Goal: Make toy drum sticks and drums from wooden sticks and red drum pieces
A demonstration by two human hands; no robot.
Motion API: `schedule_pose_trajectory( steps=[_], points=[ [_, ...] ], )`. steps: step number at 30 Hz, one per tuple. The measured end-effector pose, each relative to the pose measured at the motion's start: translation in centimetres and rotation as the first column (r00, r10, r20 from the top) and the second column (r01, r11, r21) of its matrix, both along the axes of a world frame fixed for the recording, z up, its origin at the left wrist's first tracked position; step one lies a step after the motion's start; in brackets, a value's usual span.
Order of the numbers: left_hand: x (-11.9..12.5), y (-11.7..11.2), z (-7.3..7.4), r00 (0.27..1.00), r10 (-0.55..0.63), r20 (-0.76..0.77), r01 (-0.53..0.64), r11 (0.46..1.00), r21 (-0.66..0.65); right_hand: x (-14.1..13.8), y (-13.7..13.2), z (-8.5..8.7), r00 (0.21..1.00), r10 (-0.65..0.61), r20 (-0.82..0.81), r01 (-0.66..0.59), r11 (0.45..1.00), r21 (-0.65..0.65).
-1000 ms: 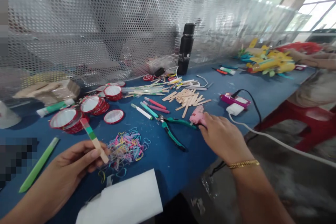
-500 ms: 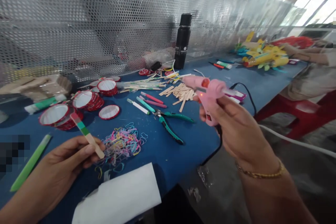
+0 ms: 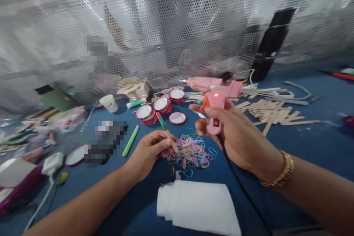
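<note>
Nearest, at six o'clock, lies a white folded cloth [image 3: 199, 206]; beyond, the left hand [image 3: 151, 151] pinches a red-and-green-tipped wooden stick [image 3: 165, 128] beside a heap of coloured rubber bands [image 3: 193, 153], the right hand [image 3: 238, 138] grips a pink plastic glue gun [image 3: 218, 94] at one o'clock, red-rimmed round lids [image 3: 163, 105] behind.

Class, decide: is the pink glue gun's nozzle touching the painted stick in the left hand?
Apart. In the head view the glue gun nozzle sits above the painted stick, with red-rimmed lids showing in the gap.
</note>
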State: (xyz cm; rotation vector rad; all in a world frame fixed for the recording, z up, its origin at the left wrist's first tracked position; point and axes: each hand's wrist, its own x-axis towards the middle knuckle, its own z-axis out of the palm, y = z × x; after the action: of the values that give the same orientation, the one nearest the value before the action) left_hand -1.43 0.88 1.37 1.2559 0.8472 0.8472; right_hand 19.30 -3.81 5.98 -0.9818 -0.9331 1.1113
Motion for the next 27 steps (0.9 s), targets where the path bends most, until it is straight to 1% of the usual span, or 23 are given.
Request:
schedule_pose_trajectory(
  steps=[4, 7, 9, 12, 16, 22, 24, 27],
  points=[
    [-0.1, -0.2, -0.1, 0.995, 0.046, 0.084, -0.043, 0.999, -0.03, -2.2, 1.6, -2.6, 0.995, 0.042, -0.086, -0.048, 0.997, -0.064],
    [0.0, -0.3, -0.2, 0.99, 0.063, 0.128, -0.055, 0.997, -0.059, -3.1, 1.4, -4.0, 0.993, 0.019, -0.116, -0.032, 0.992, -0.119],
    [0.1, -0.4, -0.2, 0.988, 0.071, 0.137, -0.062, 0.996, -0.067, -3.5, 0.9, -4.5, 0.992, 0.027, -0.12, -0.045, 0.988, -0.151],
    [0.2, -0.6, 0.0, 0.985, 0.085, 0.151, -0.077, 0.995, -0.057, -3.8, 0.1, -4.8, 0.994, 0.057, -0.089, -0.071, 0.984, -0.165],
    [0.3, -0.9, 0.3, 0.976, 0.098, 0.194, -0.091, 0.995, -0.045, -3.9, -0.4, -5.0, 0.998, 0.064, -0.004, -0.064, 0.989, -0.133],
    [0.3, -0.9, 0.3, 0.977, 0.075, 0.2, -0.067, 0.997, -0.047, -3.7, -0.8, -5.5, 0.992, 0.093, 0.081, -0.082, 0.989, -0.124],
    [0.2, -0.9, 0.2, 0.978, 0.06, 0.198, -0.05, 0.997, -0.056, -3.7, -1.0, -5.4, 0.992, 0.101, 0.08, -0.089, 0.987, -0.134],
    [0.1, -1.1, 0.1, 0.979, 0.059, 0.197, -0.048, 0.997, -0.063, -3.9, -1.1, -5.2, 0.992, 0.126, 0.028, -0.12, 0.981, -0.152]
  ],
)
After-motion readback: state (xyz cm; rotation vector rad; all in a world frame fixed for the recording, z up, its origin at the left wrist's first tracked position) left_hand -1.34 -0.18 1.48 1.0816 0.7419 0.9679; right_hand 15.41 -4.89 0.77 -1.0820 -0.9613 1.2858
